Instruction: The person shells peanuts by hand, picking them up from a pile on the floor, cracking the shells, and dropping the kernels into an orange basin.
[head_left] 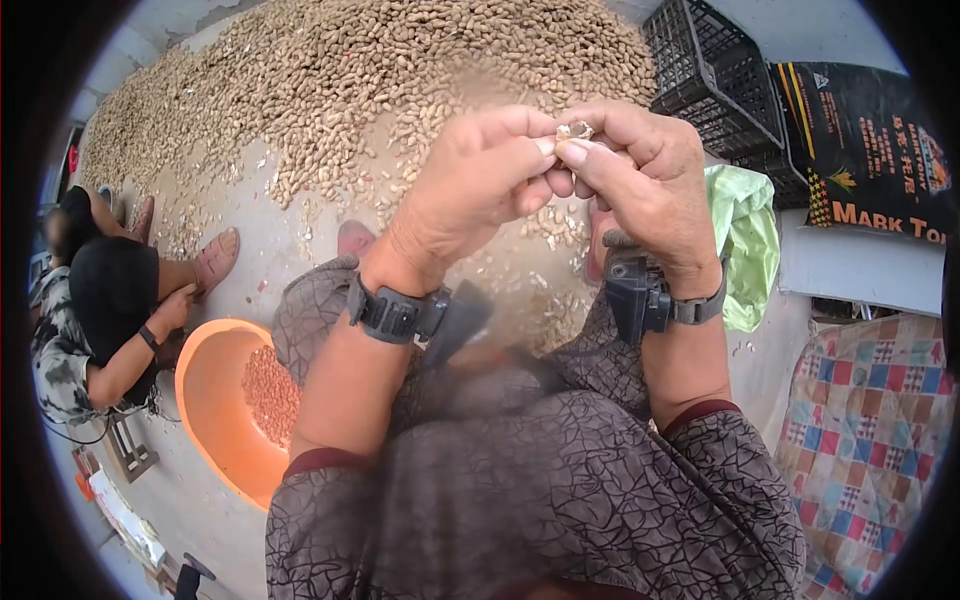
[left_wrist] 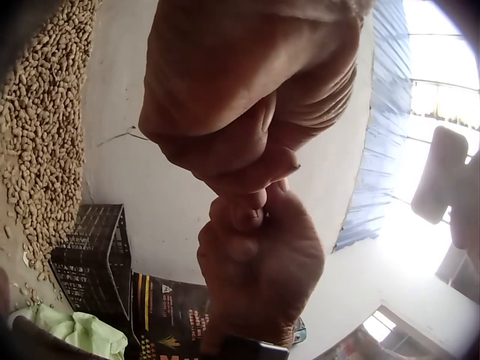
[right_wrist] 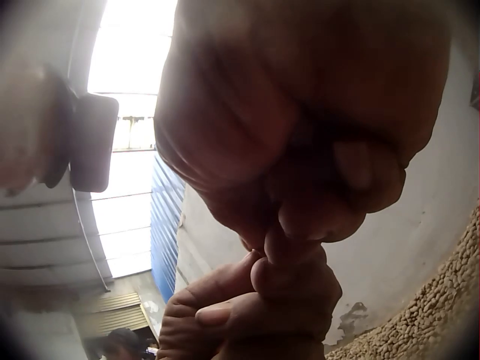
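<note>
Both hands meet above the peanut heap in the head view. A broken peanut shell (head_left: 574, 131), pale inside, is pinched between the thumb and fingers of the right hand (head_left: 655, 180). The left hand (head_left: 470, 185) holds its thumb and index fingertips against the shell's left side. In the left wrist view the left hand (left_wrist: 240, 90) is large at the top and the right hand (left_wrist: 262, 262) below, fingertips touching; the shell is hidden there. The right wrist view shows the right hand (right_wrist: 300, 112) dark above the left hand (right_wrist: 255, 307).
Unshelled peanuts (head_left: 330, 90) spread across the floor. An orange basin (head_left: 225, 420) with reddish kernels (head_left: 270, 395) stands at left, near another seated person (head_left: 110, 320). Black crates (head_left: 715, 85), a green bag (head_left: 745, 240), a black printed sack (head_left: 865, 150) and a patterned cloth (head_left: 870, 430) are at right.
</note>
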